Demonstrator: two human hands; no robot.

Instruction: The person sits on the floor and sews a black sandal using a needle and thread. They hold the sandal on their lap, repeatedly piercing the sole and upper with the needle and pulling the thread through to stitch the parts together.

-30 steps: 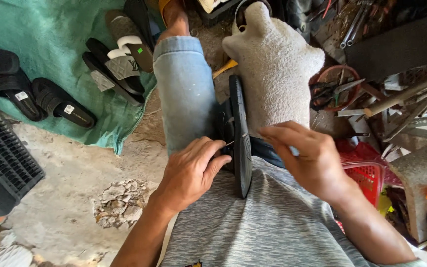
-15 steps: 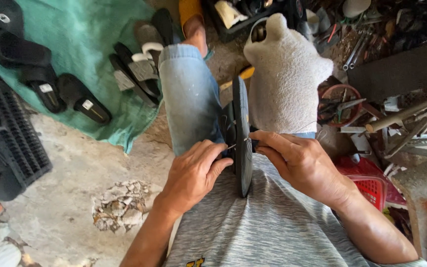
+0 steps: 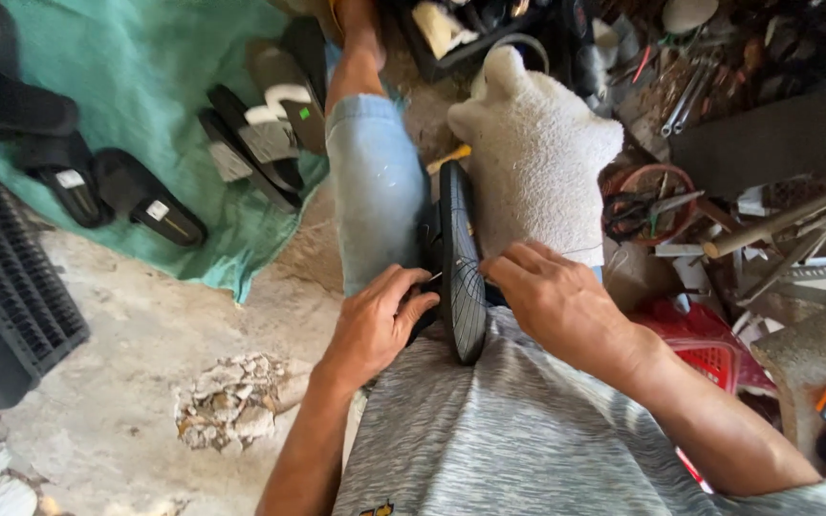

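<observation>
I see both forearms reaching forward and down from the bottom of the view, meeting over the lap. The left hand (image 3: 375,320) is curled, fingers bent in against the near side of a black shoe (image 3: 461,258), thumb and fingertips pinched together at its edge; something thin and pale sits at the fingertips, too small for me to tell what it is. The right hand (image 3: 552,296) lies on the other side, fingers bent and pressing on the upper edge of the sole, gripping it.

The shoe stands on its edge between the knees, sole turned toward the camera's right, its patterned tread showing, toe pointing away. It is wedged between the left leg in light jeans (image 3: 375,191) and a white towel (image 3: 537,162) draped over the right knee. Both hands touch the shoe near its heel end.

Below is a rough concrete floor (image 3: 136,344) with a patch of broken rubble (image 3: 231,401). To the left a green cloth (image 3: 136,96) carries several dark sandals (image 3: 150,205). A black plastic crate (image 3: 11,296) sits at the left edge. To the right lies a clutter of tools, a red basket (image 3: 714,349) and a bowl holding scissors (image 3: 647,205).
</observation>
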